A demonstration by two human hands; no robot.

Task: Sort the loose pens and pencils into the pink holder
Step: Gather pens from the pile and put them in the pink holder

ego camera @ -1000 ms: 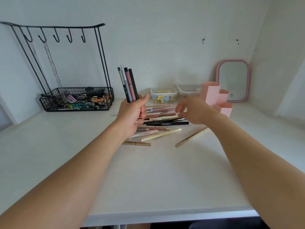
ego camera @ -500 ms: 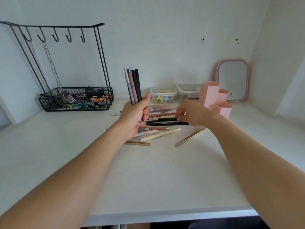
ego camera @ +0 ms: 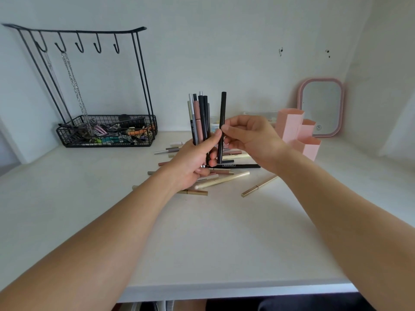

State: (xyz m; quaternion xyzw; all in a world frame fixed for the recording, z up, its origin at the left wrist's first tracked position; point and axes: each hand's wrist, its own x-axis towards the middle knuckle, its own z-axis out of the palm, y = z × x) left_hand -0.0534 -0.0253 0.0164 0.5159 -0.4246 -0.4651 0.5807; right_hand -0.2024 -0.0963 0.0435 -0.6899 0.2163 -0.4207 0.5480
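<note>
- Since the earlier frame, the right hand (ego camera: 251, 140) is no longer reaching down into the pile; it is now raised beside the left hand (ego camera: 193, 162), and a black pen (ego camera: 222, 122) that was lying on the desk is now standing upright in it.
- Right hand: thumb and forefinger are pinching the black pen near its middle, the other fingers curling loosely behind it; the pen is standing just to the right of the bundle and apart from it at the top.
- Left hand: fingers and thumb are curling round a bundle of pens (ego camera: 199, 117), holding them upright by their lower ends; grey, pink and black barrels are showing above the fist.
- Loose pens and pencils (ego camera: 226, 173) are lying in a crossed heap on the white desk (ego camera: 202, 239) directly beneath and behind both hands; one gold pencil (ego camera: 258, 187) is lying apart, to the right of the heap.
- Pink holder (ego camera: 298, 135) is standing upright on the desk to the right of the right hand, its stepped compartments showing no pens above their rims.
- Pink mirror (ego camera: 321, 106) is leaning against the wall behind the holder.
- Black wire rack (ego camera: 105, 131) with hooks and hanging chains is standing well to the left of the heap, its basket holding small items.
</note>
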